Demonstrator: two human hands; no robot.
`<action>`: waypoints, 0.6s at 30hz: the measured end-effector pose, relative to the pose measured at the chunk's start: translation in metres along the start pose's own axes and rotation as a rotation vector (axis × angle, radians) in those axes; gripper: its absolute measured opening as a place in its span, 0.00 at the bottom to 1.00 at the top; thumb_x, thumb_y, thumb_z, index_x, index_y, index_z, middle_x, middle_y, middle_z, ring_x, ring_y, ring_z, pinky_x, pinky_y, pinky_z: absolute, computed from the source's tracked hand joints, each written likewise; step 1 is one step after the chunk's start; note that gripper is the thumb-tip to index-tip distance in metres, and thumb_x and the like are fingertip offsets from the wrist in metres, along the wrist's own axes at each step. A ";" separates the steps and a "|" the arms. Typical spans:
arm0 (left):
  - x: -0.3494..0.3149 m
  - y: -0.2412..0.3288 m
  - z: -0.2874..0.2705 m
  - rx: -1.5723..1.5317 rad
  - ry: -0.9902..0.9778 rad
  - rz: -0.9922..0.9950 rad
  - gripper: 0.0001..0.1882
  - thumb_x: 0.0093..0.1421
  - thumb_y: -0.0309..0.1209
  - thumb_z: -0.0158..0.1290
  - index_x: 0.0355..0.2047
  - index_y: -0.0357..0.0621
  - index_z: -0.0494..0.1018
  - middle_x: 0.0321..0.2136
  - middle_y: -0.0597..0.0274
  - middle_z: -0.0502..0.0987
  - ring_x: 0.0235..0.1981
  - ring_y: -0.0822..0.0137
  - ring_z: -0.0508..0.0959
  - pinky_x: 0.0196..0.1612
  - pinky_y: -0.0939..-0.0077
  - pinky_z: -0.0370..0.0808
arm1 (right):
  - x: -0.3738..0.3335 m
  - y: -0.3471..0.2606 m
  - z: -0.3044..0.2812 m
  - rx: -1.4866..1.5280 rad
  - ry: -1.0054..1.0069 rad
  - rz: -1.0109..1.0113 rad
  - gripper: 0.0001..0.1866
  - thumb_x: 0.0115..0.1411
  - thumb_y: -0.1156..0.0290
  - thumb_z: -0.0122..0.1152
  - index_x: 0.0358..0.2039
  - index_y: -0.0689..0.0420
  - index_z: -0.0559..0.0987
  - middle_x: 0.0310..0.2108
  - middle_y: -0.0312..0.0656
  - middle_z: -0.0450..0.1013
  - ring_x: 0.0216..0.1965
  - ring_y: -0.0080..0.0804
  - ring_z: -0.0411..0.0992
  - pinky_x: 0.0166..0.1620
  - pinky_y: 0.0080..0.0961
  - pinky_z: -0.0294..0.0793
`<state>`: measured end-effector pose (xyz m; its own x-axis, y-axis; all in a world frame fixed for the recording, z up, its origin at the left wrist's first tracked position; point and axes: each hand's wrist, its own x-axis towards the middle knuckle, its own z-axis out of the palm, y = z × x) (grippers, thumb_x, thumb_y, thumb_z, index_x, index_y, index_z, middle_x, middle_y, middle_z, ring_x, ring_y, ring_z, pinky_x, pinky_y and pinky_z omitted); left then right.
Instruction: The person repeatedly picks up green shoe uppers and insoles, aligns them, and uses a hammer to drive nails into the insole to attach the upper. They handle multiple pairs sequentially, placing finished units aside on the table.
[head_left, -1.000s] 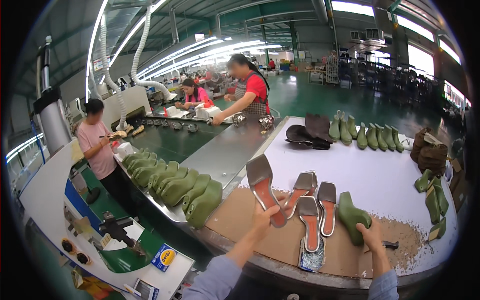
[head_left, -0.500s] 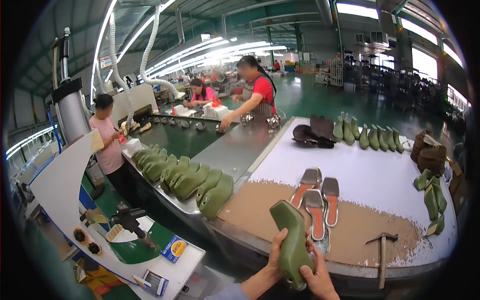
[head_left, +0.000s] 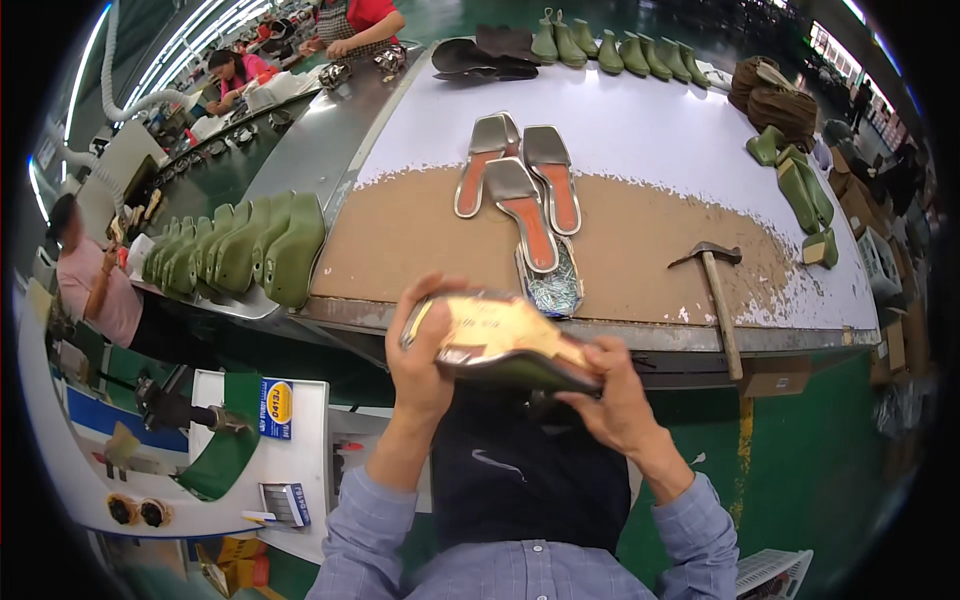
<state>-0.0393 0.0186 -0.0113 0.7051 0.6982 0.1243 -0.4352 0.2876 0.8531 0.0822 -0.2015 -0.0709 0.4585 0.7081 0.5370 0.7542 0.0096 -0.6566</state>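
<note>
While beyond shoe-last (head_left: 508,338): sandals (head_left: 530,222); hammer (head_left: 720,303)

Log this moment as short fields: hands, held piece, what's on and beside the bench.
Left hand: gripping one end of a green shoe last
Right hand: gripping its other end
Last's underside: tan, details blurred
Sandals: silver with orange insoles, on the bench
Hammer: right of the sandals, handle overhanging the near edge
Row of green lasts: left of the bench

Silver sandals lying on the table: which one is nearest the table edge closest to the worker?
The front sandal, whose heel end overlaps the container of small shiny pieces; the other sandals lie farther back.
</note>
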 end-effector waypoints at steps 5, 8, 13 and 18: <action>-0.019 -0.017 -0.073 0.358 0.098 -0.013 0.21 0.66 0.25 0.54 0.58 0.31 0.70 0.53 0.48 0.75 0.48 0.60 0.80 0.49 0.68 0.81 | -0.001 -0.012 0.022 -0.072 -0.116 0.053 0.37 0.48 0.73 0.79 0.56 0.56 0.67 0.51 0.59 0.67 0.49 0.60 0.72 0.50 0.45 0.76; 0.002 -0.002 -0.058 0.799 -0.116 0.150 0.16 0.64 0.22 0.56 0.53 0.36 0.77 0.48 0.52 0.80 0.44 0.61 0.82 0.48 0.67 0.80 | -0.006 -0.008 0.031 -0.103 -0.078 0.038 0.36 0.47 0.72 0.78 0.56 0.56 0.69 0.50 0.58 0.67 0.48 0.59 0.72 0.50 0.46 0.76; 0.085 -0.048 0.037 1.162 -0.692 0.418 0.11 0.62 0.22 0.54 0.44 0.40 0.81 0.38 0.48 0.82 0.38 0.49 0.83 0.43 0.62 0.80 | 0.004 -0.030 0.020 -0.165 -0.189 0.193 0.37 0.47 0.74 0.78 0.57 0.53 0.68 0.51 0.58 0.67 0.48 0.61 0.72 0.49 0.47 0.76; 0.132 -0.109 0.059 1.812 -0.915 0.495 0.07 0.45 0.31 0.60 0.23 0.42 0.82 0.27 0.49 0.83 0.32 0.48 0.84 0.37 0.54 0.81 | -0.004 -0.022 0.030 -0.139 -0.109 0.094 0.39 0.46 0.74 0.80 0.56 0.52 0.67 0.51 0.59 0.67 0.47 0.61 0.73 0.46 0.48 0.76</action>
<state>0.1340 0.0402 -0.0578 0.9863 -0.1157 0.1178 -0.1198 -0.9924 0.0281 0.0494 -0.1836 -0.0741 0.4823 0.7735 0.4112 0.7714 -0.1525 -0.6178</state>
